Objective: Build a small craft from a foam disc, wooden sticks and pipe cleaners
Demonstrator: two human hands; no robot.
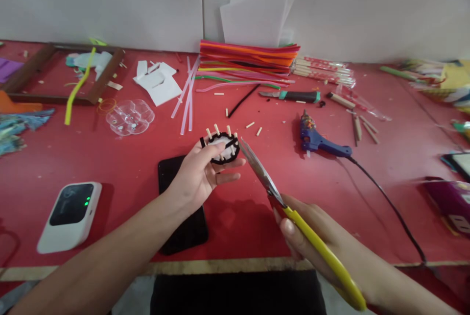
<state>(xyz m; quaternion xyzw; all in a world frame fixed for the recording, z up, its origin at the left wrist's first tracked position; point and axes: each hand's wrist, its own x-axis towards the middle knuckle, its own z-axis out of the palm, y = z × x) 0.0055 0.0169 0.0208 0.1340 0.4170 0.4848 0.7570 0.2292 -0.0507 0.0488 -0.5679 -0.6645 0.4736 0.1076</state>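
My left hand [200, 173] holds a small round craft piece [221, 147] over the red table: a white disc ringed with black pipe cleaner, with short wooden pegs sticking out around it. My right hand [312, 236] grips yellow-handled scissors [279, 197]. Their blades point up and left, and the tips reach the right edge of the craft piece. A black phone [183, 207] lies flat under my left wrist.
A blue glue gun [319, 139] with a black cord lies right of centre. Behind it lie a utility knife [293, 95], wooden sticks [362, 126], a stack of coloured foam sheets [247, 58], glue sticks [188, 97] and a clear plastic flower tray [129, 116]. A white device [69, 214] sits front left.
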